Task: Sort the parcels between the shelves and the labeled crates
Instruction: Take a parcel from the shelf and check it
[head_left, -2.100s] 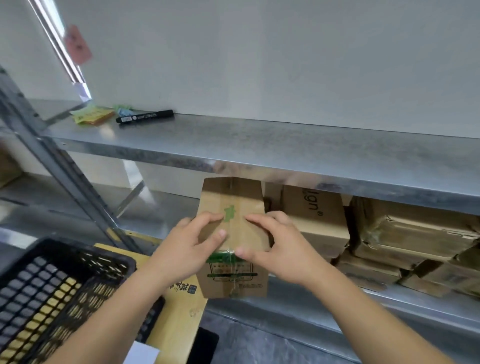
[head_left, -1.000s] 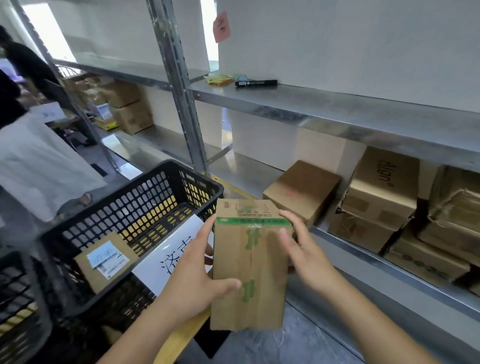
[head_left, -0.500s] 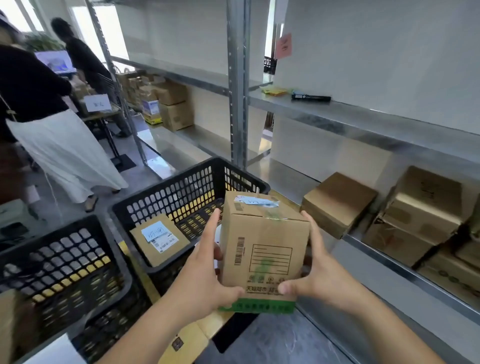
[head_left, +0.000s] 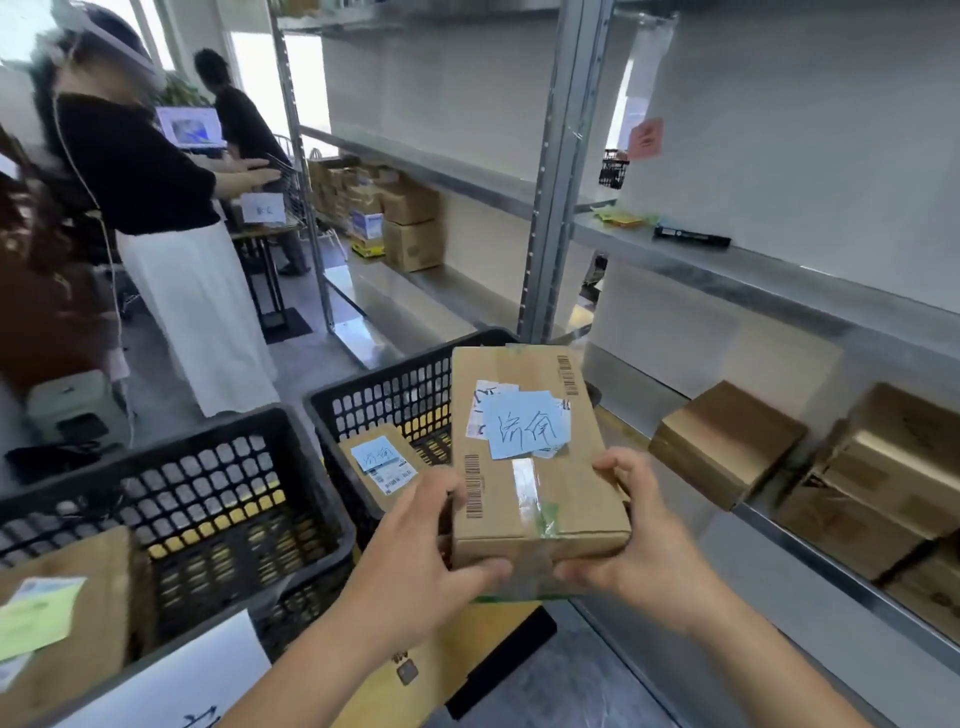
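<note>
Two hands hold a brown box (head_left: 530, 457) up in the air, over the near edge of a black crate (head_left: 384, 395). The left hand (head_left: 421, 561) has its fingers curled round the left near corner of the box, with the thumb on the front side. The right hand (head_left: 639, 540) grips the right near corner the same way, fingers bent over the top edge. The top of the box faces up and has a blue note (head_left: 524, 426) with writing stuck on it, and clear tape runs down the middle. Inside the black crate lies a small box (head_left: 379, 462) with a blue note too. Another black crate (head_left: 197, 499) sits just beside it on the left, with a brown box with a green note (head_left: 67, 613) in it. On the right is a metal shelf (head_left: 779, 275) with a black pen (head_left: 691, 239) on it. More brown boxes (head_left: 727, 441) sit on the shelf below. A person in a white skirt (head_left: 171, 260) stands far off on the left.
</note>
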